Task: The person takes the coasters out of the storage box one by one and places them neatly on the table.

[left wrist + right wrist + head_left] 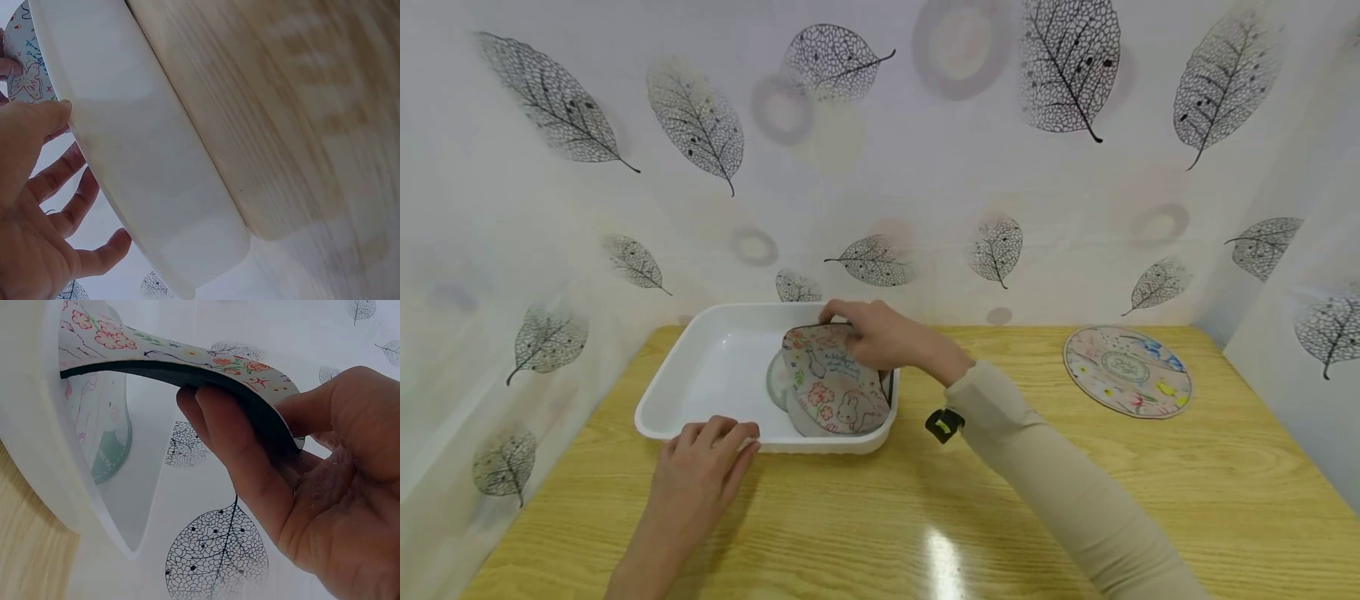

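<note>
A white tray [722, 375] stands on the table, and my left hand [703, 462] holds its front rim, fingers over the edge and thumb on the outer side. In my right hand [880, 333] is a thin printed mouse pad [827, 392] with flowers and a rabbit on top and a black underside. The right wrist view shows the mouse pad [181, 353] bent in a curve, thumb on its printed face and fingers beneath. Its lower part is inside the tray's right end. Under it, a second pad with a green edge [112, 453] is partly hidden.
On the table's right side lies a round floral pad [1127, 371]. A leaf-patterned curtain [887, 183] hangs behind the table and along both sides. The wooden tabletop [850, 517] extends in front of the tray.
</note>
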A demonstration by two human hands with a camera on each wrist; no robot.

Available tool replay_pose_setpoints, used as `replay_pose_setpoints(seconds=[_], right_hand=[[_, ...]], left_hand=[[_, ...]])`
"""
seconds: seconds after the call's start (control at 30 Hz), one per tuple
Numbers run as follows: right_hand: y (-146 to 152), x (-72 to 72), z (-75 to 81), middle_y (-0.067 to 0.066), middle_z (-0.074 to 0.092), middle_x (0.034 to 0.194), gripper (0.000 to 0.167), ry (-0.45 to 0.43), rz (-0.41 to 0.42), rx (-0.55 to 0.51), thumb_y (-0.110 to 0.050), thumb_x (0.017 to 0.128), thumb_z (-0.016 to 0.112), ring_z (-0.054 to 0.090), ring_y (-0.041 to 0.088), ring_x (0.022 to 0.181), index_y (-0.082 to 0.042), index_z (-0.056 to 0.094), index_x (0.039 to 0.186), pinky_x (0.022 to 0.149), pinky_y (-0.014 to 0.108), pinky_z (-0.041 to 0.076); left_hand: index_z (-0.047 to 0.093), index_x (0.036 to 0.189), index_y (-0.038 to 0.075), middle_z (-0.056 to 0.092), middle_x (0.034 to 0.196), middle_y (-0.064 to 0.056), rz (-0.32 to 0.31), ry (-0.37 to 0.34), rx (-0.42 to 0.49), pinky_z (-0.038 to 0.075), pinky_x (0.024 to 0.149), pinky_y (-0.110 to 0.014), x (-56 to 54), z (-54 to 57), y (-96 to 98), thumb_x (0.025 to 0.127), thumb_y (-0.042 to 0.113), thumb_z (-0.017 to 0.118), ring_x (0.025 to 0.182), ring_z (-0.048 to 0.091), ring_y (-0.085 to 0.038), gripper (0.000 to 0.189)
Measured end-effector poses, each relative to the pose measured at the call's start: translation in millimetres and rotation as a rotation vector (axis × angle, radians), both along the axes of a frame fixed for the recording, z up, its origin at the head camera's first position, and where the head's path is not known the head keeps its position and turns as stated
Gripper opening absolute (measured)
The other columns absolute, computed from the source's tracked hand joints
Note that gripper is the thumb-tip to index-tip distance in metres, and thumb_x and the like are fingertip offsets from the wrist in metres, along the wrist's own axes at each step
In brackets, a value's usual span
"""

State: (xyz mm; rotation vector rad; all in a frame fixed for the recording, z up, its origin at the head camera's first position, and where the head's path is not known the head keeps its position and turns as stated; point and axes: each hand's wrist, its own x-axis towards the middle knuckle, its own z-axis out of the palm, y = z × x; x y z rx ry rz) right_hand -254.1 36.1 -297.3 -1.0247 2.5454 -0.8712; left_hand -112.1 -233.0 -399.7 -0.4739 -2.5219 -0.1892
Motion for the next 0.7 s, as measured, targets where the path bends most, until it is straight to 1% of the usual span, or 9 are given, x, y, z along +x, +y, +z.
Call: replay_pose_setpoints(seconds=[0.1, 0.17, 0.33, 0.53, 0.7], right_hand=[[2, -1.9, -1.9, 0.022, 0.057, 0.141, 0.047, -0.038, -0.012, -0.031, 0.002, 0.1, 0.039, 0.064, 0.02, 0.053, -0.016, 0.051, 0.142, 0.053, 0.039, 0.06], [3, -2.7, -2.7, 0.023, 0.056, 0.142, 0.048, -0.065, -0.021, -0.057, 0.002, 0.099, 0.04, 0.067, 0.023, 0.058, -0.015, 0.051, 0.142, 0.054, 0.041, 0.061], [7, -6.1, -6.9, 0.021, 0.055, 0.142, 0.048, -0.114, -0.067, -0.117, 0.002, 0.099, 0.04, 0.069, 0.025, 0.069, -0.016, 0.051, 0.142, 0.055, 0.043, 0.062], [14, -9.9, -13.0, 0.02, 0.057, 0.137, 0.046, -0.213, -0.135, -0.218, -0.002, 0.101, 0.041, 0.069, 0.026, 0.071, -0.017, 0.048, 0.143, 0.057, 0.049, 0.061], [19, -10.7, -16.0, 0.02, 0.059, 0.13, 0.044, -0.245, -0.168, -0.26, -0.004, 0.102, 0.042, 0.069, 0.027, 0.071, -0.017, 0.048, 0.143, 0.058, 0.05, 0.061]], left_hand=[[0.071, 0.103, 0.021, 0.069, 0.097, -0.001, 0.01, -0.013, -0.002, 0.055, 0.067, -0.056, 0.4, 0.6, 0.3, 0.085, 0.02, 0.083, 0.087, 0.065, -0.035, 0.022], [0.071, 0.104, 0.021, 0.069, 0.098, -0.001, 0.016, -0.021, -0.002, 0.055, 0.068, -0.057, 0.6, 0.9, 0.5, 0.085, 0.02, 0.083, 0.088, 0.065, -0.034, 0.022], [0.071, 0.104, 0.021, 0.069, 0.098, -0.001, 0.016, -0.018, 0.004, 0.055, 0.069, -0.058, 1.3, 0.9, 1.1, 0.085, 0.02, 0.082, 0.088, 0.065, -0.035, 0.022], [0.071, 0.102, 0.022, 0.069, 0.097, 0.0, 0.01, -0.008, 0.01, 0.054, 0.068, -0.057, 1.7, 0.6, 1.8, 0.085, 0.019, 0.083, 0.087, 0.065, -0.035, 0.021], [0.071, 0.103, 0.021, 0.069, 0.097, -0.001, 0.006, -0.002, 0.01, 0.055, 0.068, -0.056, 1.3, 0.7, 2.1, 0.084, 0.019, 0.083, 0.087, 0.065, -0.036, 0.022]])
